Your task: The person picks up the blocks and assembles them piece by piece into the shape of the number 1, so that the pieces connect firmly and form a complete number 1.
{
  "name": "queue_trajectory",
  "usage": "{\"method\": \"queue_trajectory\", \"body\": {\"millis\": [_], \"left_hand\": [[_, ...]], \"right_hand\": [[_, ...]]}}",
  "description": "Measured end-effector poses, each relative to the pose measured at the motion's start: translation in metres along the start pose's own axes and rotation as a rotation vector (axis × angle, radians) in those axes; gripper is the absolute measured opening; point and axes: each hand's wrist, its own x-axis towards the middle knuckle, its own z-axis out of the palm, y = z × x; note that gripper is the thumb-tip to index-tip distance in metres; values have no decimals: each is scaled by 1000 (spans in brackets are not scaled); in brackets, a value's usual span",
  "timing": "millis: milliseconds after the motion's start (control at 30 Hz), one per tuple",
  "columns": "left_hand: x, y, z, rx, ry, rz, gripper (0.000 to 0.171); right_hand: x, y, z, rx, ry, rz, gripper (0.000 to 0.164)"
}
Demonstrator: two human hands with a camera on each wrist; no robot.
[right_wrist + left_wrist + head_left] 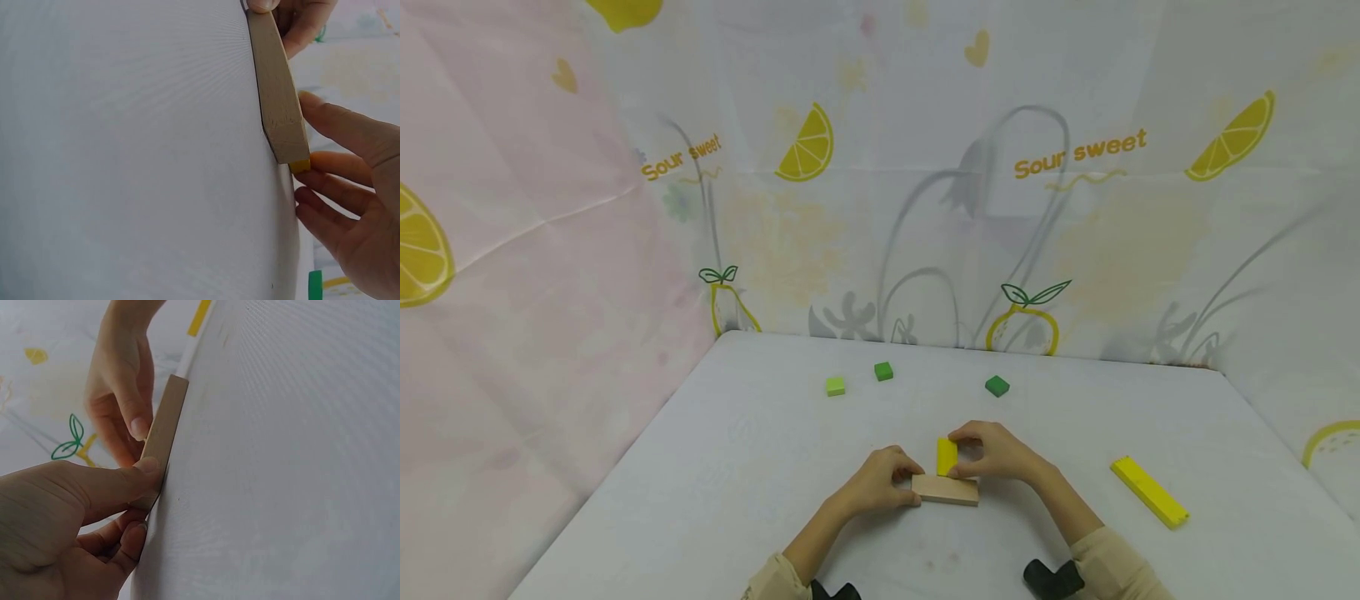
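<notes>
A plain wooden block [945,490] lies lengthwise on the white table. My left hand [882,482] pinches its left end, with the thumb [147,465] on its near side in the left wrist view. Directly behind the wooden block is a short yellow block [947,457], which my right hand [996,452] holds from the right between thumb and fingers. Only a small part of the yellow block [300,166] shows past the wooden block [275,81] in the right wrist view. Whether the two blocks touch I cannot tell for certain.
A long yellow piece [1150,492] lies at the right of the table. Farther back sit a light green block [835,386], a green block [883,371] and a dark green block [997,386]. A lemon-print cloth [917,167] hangs behind the table.
</notes>
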Motion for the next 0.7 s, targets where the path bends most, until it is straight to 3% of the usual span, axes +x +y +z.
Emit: {"method": "queue_trajectory", "body": {"millis": [700], "left_hand": [[0,3,-1,2,1,4,29]], "right_hand": [[-4,2,-2,-7,-31,-61,46]]}}
